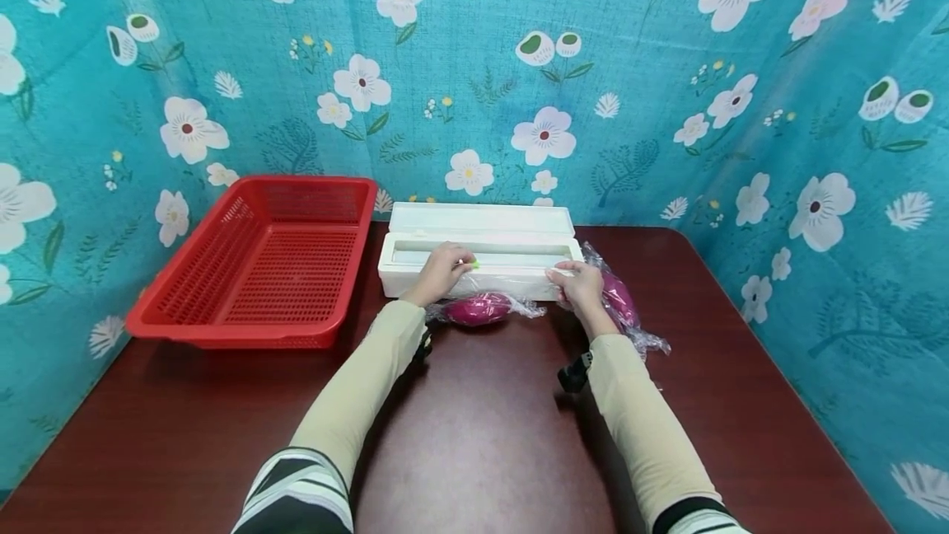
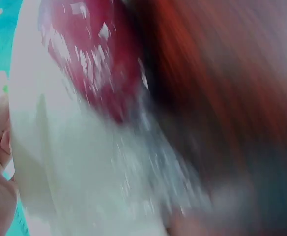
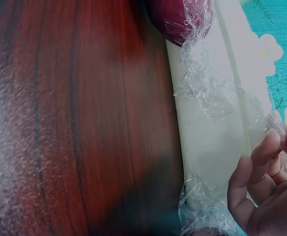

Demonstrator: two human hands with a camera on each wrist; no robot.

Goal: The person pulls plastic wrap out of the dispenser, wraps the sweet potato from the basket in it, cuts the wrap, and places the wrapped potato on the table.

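A long white cling film dispenser stands on the table with its lid raised at the back. My left hand pinches a small green slider at the dispenser's front rim. At the right end, my right hand pinches clear cling film between thumb and fingers. A purple, oval thing wrapped in film lies against the dispenser's front, between my wrists. The left wrist view is blurred; it shows this wrapped thing close up, with my left fingers at its left edge.
A second film-wrapped purple thing lies right of the dispenser, partly behind my right hand. To the left sits a red plastic basket. A flowered blue curtain hangs right behind the dark red-brown table.
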